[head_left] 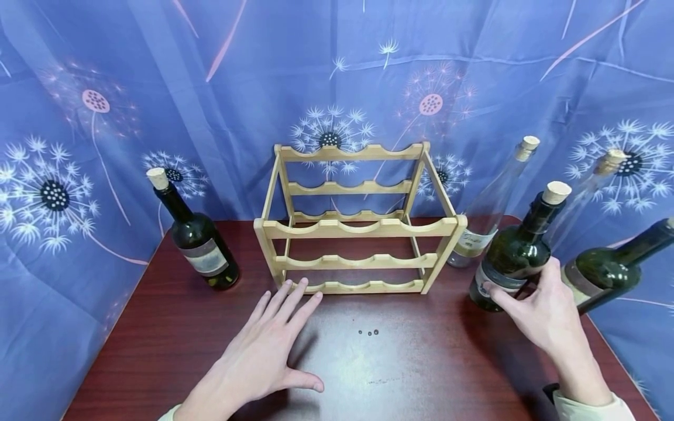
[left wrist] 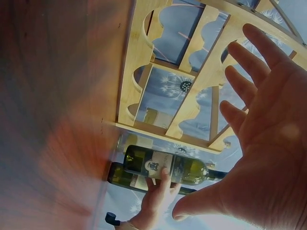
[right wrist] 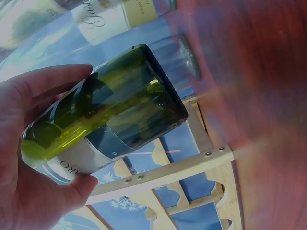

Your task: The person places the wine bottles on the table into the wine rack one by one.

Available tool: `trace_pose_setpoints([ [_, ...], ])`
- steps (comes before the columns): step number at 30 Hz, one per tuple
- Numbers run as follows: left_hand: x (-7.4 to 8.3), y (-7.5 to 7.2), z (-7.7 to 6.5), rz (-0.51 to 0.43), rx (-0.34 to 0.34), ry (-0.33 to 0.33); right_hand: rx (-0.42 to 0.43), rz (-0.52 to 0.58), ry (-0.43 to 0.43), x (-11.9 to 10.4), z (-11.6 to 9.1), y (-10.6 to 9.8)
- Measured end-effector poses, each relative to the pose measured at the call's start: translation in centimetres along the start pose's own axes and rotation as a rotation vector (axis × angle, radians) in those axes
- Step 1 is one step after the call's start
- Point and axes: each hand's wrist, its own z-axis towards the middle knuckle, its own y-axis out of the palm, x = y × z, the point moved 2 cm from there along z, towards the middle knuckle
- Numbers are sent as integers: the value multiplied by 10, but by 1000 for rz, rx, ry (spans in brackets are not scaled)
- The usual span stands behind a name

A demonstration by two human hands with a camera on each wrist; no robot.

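On the right of the table, my right hand (head_left: 550, 310) grips a dark green wine bottle (head_left: 518, 251) with a cork, thumb across its label. The bottle (right wrist: 110, 115) leans slightly, and its base appears a little off the table in the right wrist view. My left hand (head_left: 268, 342), fingers spread and holding nothing, hovers over the table in front of the wooden wine rack (head_left: 358, 229). From the left wrist view, that hand (left wrist: 268, 129) shows its palm and spread fingers before the rack (left wrist: 201, 86).
Another corked green bottle (head_left: 205, 251) stands left of the rack. Right of the rack are a clear corked bottle (head_left: 476, 228), a second clear bottle (head_left: 579, 196) and a green bottle (head_left: 605, 272) at the far right. A patterned blue curtain (head_left: 237, 117) hangs behind the table (head_left: 158, 345).
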Motion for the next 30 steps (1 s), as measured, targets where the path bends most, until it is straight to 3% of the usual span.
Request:
trace_pose_setpoints([
  [30,-1,-9,-1,-19,16,-11,-37,-1,-152,-27,-1,-13],
])
